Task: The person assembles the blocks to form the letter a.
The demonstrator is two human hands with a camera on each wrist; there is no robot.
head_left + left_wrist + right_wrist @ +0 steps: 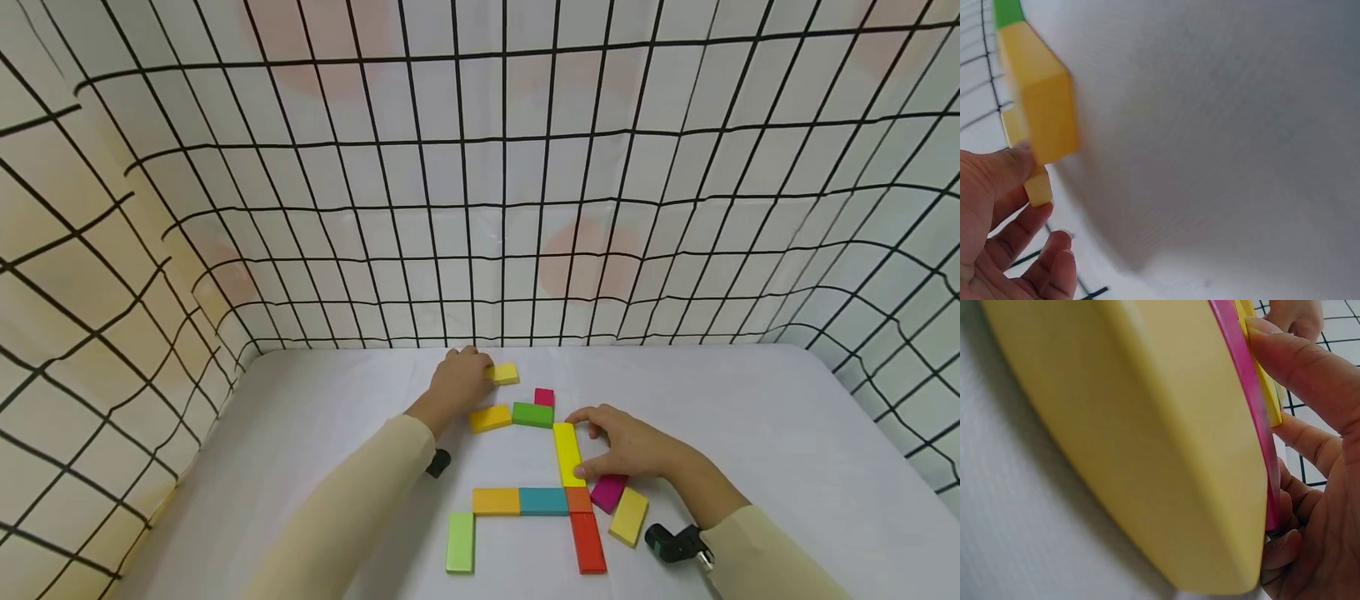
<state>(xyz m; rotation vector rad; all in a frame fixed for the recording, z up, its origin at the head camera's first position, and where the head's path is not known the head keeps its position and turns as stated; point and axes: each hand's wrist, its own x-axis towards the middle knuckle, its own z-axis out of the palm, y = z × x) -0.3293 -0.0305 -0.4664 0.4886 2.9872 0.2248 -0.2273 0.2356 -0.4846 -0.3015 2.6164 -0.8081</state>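
The left hand (461, 377) is at the far side, its thumb and fingers clamped on a pale yellow rectangular block, apparently painted wood (506, 374). The right hand (637, 442) spans a long bright yellow rectangular block of similar make (567, 452), thumb on its near end and forefinger at its far corner: a light pinch at 2 points.

That bright yellow block lies flat, its near end meeting a small orange-red block (579, 500), its far end just beside a green rectangular block (533, 415). Since it leans slightly left toward the far end, I would square it with small nudges from the 2 fingertips, pressing gently downward so the orange-red block and the teal rectangular block (543, 502) joined to its left do not slide.

The right palm should stay high: a magenta block (609, 492) and a second pale yellow block (628, 517) lie loose near it. The left hand does best to lift its piece clear of the amber rectangular block (491, 418), which touches the green one, before lowering it.
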